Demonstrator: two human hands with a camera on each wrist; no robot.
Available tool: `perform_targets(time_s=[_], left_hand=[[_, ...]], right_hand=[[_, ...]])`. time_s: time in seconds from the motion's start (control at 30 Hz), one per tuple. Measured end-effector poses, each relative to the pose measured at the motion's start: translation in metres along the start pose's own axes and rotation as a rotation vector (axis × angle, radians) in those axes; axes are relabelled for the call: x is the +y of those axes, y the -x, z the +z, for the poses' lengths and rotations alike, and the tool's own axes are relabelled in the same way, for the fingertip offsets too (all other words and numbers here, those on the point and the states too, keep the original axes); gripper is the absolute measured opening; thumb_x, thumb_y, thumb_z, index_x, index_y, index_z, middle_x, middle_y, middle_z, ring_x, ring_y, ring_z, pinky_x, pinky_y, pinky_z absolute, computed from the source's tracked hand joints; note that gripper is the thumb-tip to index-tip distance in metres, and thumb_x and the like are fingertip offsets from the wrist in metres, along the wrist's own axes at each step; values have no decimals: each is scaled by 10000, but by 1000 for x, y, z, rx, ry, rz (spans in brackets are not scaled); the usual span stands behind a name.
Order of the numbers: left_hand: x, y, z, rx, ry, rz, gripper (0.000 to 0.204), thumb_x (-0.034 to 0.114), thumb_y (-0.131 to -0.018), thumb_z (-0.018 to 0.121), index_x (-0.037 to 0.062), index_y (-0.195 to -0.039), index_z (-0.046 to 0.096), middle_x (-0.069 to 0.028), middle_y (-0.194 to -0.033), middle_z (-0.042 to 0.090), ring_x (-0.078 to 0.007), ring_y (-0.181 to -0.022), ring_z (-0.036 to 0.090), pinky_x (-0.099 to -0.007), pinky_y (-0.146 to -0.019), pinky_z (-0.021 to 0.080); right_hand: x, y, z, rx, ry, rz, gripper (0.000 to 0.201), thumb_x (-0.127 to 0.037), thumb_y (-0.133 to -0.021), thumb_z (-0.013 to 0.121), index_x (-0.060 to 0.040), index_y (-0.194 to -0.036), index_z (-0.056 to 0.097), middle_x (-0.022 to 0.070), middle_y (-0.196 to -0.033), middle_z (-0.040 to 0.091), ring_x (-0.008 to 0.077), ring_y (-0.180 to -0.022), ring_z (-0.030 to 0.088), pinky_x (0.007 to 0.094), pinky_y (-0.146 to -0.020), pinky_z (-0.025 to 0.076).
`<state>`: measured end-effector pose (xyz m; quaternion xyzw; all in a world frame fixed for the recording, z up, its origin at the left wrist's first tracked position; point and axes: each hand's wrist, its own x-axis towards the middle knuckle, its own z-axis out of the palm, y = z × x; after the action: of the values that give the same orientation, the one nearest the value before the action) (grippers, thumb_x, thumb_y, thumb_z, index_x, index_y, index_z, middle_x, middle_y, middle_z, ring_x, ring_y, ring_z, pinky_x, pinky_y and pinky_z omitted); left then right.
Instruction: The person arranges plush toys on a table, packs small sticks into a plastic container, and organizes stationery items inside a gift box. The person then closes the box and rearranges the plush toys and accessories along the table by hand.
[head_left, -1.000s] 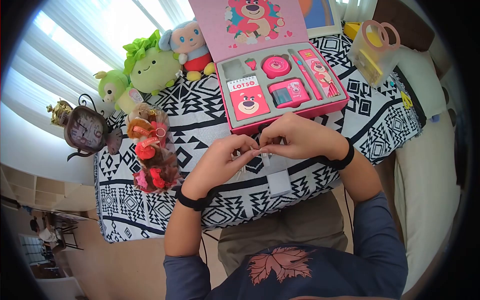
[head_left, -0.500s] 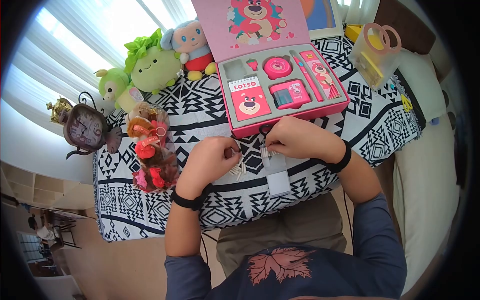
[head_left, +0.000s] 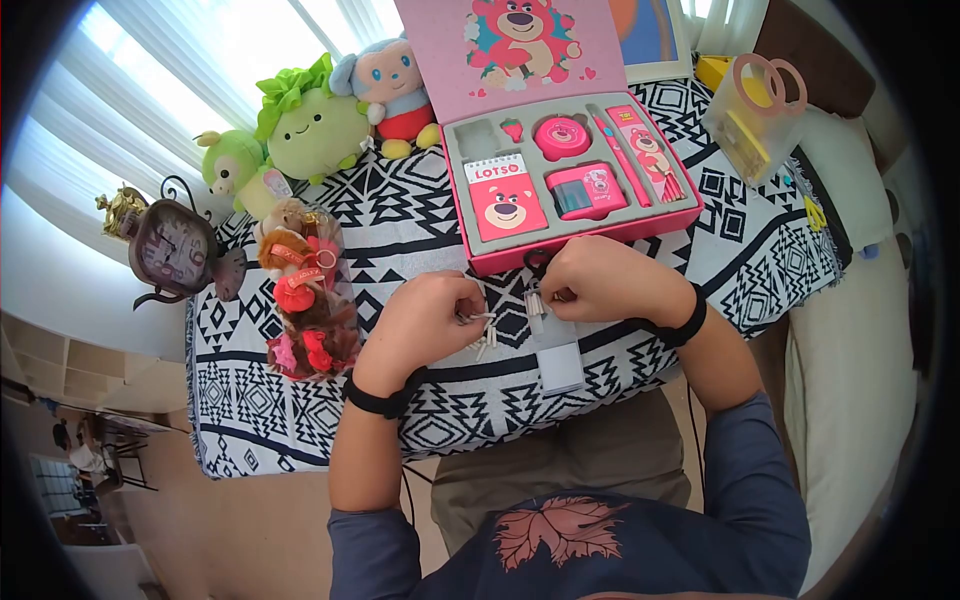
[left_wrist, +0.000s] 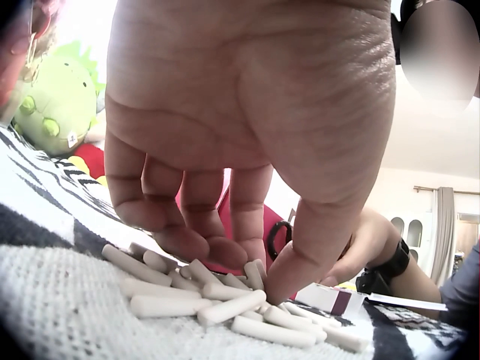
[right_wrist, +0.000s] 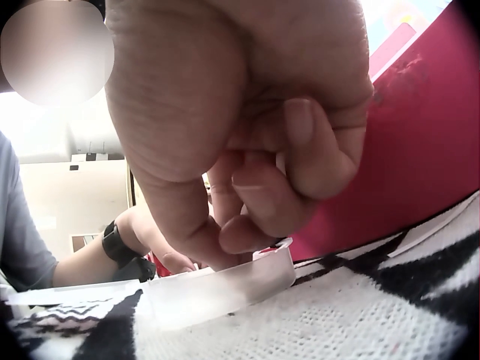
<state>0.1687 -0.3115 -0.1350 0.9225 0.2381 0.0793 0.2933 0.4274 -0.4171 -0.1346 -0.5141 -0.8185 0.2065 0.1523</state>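
The fingers of the left hand [head_left: 420,318] are curled over white sticks [head_left: 484,342], piled on the bench [head_left: 470,425] at nine o'clock of the clear plastic case [head_left: 556,328], presumably for easy reach; whether one is pinched cannot be told. The right hand's [head_left: 595,285] fingers are bent into the case, apparently so the sticks inside [head_left: 535,301] are steadied; any grip is hidden.

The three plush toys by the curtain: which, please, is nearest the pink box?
The blue plush, beside the pink box; the leafy green one and smaller green one sit farther left.
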Motion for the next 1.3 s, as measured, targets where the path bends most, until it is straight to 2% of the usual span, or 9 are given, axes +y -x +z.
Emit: perform_targets(time_s=[0.4, 0.57, 0.7, 0.87, 1.0, 1.1, 1.17, 1.27, 1.3], left_hand=[[0, 0, 1, 14, -19, -13, 178, 155, -784, 795, 10, -858, 723, -133, -766, 698, -278, -713, 711, -364, -677, 561], [-3, 0, 2, 23, 13, 20, 154, 116, -775, 783, 0, -844, 709, -140, -763, 709, -281, -714, 719, -357, -684, 567], [0, 0, 1, 13, 27, 10, 141, 103, -775, 786, -2, -836, 715, -133, -758, 720, -261, -711, 727, -343, -689, 569], [24, -1, -4, 92, 276, 49, 137, 100, -795, 843, 9, -845, 753, -53, -748, 737, -134, -679, 677, -283, -676, 545], [31, -6, 13, 191, 358, 131, 126, 115, -836, 838, 19, -862, 760, -44, -729, 730, -138, -652, 670, -278, -652, 531], [32, -8, 19, 132, 432, 35, 162, 117, -841, 873, 20, -901, 758, -11, -771, 736, -84, -677, 622, -261, -639, 504], [32, -10, 20, 22, 359, -39, 206, 98, -876, 835, 6, -1045, 760, 0, -780, 702, -69, -657, 570, -256, -621, 476], [29, -10, 20, -75, 362, -67, 267, 81, -920, 787, -8, -1167, 742, 8, -788, 665, -62, -649, 531, -254, -609, 453], [24, -10, 22, -53, 342, -24, 244, 69, -951, 749, -21, -1178, 746, 3, -780, 651, -57, -661, 537, -249, -615, 451]], right_hand=[[2, 1, 1, 12, -17, -57, 75, -90, -759, 724, -37, -800, 756, 107, -719, 679, 316, -671, 676, 422, -644, 546], [-4, -2, -5, 17, -82, -49, 103, -78, -794, 701, -18, -843, 769, 131, -781, 731, 324, -757, 717, 425, -702, 571], [4, -2, 5, 68, -67, -150, 114, -88, -854, 730, -44, -937, 793, 91, -793, 708, 285, -707, 690, 384, -661, 560], [-20, -3, -9, 123, -516, -62, 123, -106, -929, 774, -12, -1008, 776, 75, -900, 781, 176, -771, 734, 327, -694, 574], [-13, 0, -13, 137, -568, -85, 129, -68, -920, 768, 19, -1016, 763, 104, -857, 779, 185, -771, 746, 309, -694, 577], [-5, -1, -15, 64, -541, -33, 123, -53, -909, 768, 30, -999, 750, 113, -829, 763, 188, -743, 733, 305, -700, 575], [0, 1, -13, 33, -480, -13, 119, -39, -903, 764, 10, -1009, 742, 92, -820, 756, 176, -729, 726, 314, -696, 573], [8, 1, -6, 46, -449, -29, 108, -24, -903, 749, 21, -998, 727, 108, -822, 748, 190, -740, 731, 325, -696, 572], [7, 1, -6, 3, -411, -23, 127, 0, -897, 707, 19, -1022, 721, 123, -845, 750, 230, -761, 736, 342, -703, 567]])
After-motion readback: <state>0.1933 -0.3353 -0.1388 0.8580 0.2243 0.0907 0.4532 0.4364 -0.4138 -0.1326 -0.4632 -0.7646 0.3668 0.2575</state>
